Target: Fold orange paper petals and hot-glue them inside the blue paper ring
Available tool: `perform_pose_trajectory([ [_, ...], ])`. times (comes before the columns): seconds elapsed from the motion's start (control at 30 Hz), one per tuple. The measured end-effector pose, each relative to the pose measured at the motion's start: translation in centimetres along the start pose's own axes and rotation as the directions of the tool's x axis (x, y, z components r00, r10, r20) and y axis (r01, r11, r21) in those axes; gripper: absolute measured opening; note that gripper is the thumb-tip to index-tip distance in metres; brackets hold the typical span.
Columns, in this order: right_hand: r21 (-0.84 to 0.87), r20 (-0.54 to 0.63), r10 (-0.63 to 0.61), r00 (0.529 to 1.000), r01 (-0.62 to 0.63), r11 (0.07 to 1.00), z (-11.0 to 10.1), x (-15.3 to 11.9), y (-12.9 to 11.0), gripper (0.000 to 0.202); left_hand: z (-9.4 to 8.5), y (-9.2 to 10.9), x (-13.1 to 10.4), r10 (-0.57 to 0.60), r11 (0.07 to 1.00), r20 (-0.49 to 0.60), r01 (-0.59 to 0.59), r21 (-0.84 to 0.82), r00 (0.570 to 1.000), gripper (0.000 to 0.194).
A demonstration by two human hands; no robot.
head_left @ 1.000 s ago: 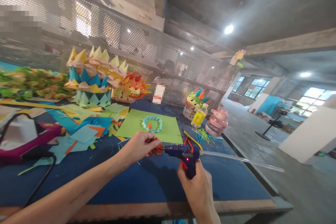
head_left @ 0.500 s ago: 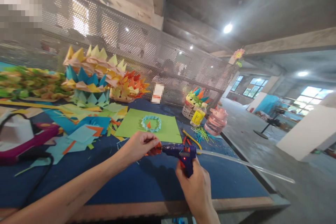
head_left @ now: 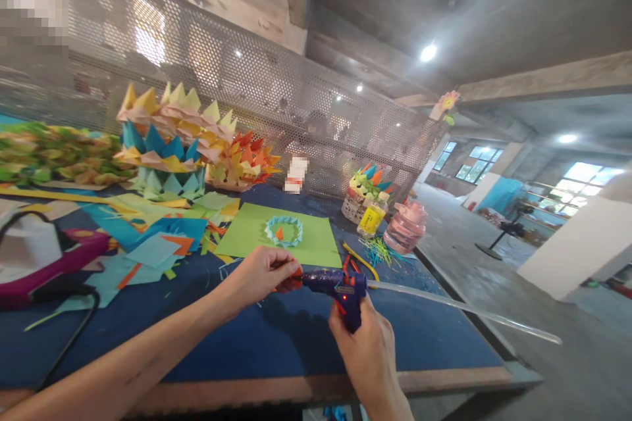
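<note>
My right hand (head_left: 366,348) is closed around the handle of a dark blue hot glue gun (head_left: 328,281), whose red light is lit. A long clear glue stick (head_left: 464,306) sticks out of its back end. My left hand (head_left: 269,270) pinches a small orange folded paper piece (head_left: 296,274), partly hidden by the fingers. The gun's nozzle points at this piece and meets or nearly meets it. Just beyond lies a green paper sheet (head_left: 316,237), bearing a light blue ring of folded paper (head_left: 299,230) with one orange piece (head_left: 279,234) on its inner side.
Yellow-handled pliers (head_left: 368,262) lie beyond the glue gun. A pink bottle (head_left: 405,227) and a yellow-labelled bottle (head_left: 371,217) stand back right. Folded-paper rings (head_left: 172,138) are stacked back left. Paper sheets (head_left: 153,251) and a magenta device with a black cord (head_left: 64,263) are at left.
Both hands stay in nearly the same place, with the nozzle still at the orange paper piece. The view shifts very slightly.
</note>
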State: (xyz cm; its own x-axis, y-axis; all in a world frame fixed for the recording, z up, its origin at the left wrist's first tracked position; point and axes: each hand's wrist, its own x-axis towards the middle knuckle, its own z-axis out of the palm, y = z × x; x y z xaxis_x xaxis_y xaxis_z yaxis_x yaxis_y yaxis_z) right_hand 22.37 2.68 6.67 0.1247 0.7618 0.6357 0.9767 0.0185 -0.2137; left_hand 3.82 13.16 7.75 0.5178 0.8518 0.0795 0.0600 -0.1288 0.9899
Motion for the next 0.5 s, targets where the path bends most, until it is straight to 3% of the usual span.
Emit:
perform_pose_trajectory([
  [0.2, -0.072, -0.021, -0.026, 0.999, 0.024, 0.997, -0.01, -0.23, 0.36, 0.024, -0.15, -0.28, 0.04, 0.017, 0.999, -0.022, -0.016, 0.051, 1.000, 0.030],
  [0.5, -0.129, -0.098, -0.068, 0.993, 0.055, 0.990, -0.34, -0.38, 0.49, 0.030, -0.31, 0.04, 0.14, 0.013, 0.998, -0.009, -0.012, 0.065, 1.000, 0.033],
])
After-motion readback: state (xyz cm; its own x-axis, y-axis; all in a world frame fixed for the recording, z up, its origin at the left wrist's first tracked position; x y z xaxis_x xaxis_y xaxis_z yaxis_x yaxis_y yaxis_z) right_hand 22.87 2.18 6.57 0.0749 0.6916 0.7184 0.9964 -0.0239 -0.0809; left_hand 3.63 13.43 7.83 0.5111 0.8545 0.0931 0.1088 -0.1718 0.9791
